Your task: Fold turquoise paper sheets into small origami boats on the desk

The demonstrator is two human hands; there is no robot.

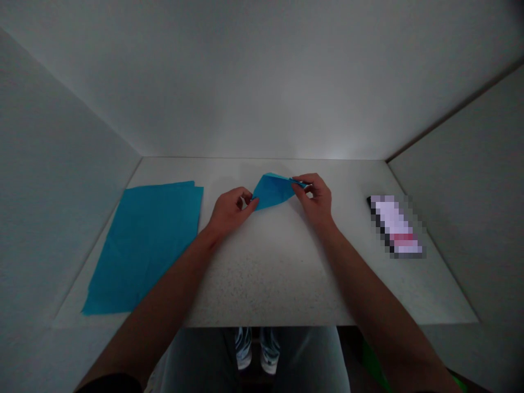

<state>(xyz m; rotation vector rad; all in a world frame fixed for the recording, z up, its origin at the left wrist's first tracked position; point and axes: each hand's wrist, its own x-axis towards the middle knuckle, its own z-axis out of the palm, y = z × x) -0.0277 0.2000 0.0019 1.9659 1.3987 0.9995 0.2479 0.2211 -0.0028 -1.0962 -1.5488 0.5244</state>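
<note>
A small folded piece of blue paper point(272, 191) is held just above the white speckled table point(266, 273) near its middle. My left hand point(230, 210) pinches the paper's left corner with fingers closed. My right hand point(315, 199) pinches its right tip, fingers also closed. Both forearms reach in from the bottom of the view.
A stack of flat blue paper sheets point(145, 245) lies on the left of the table, near the left wall. A blurred rectangular object point(396, 225) lies on the right side. White walls enclose the table on the left, back and right. My legs show below the front edge.
</note>
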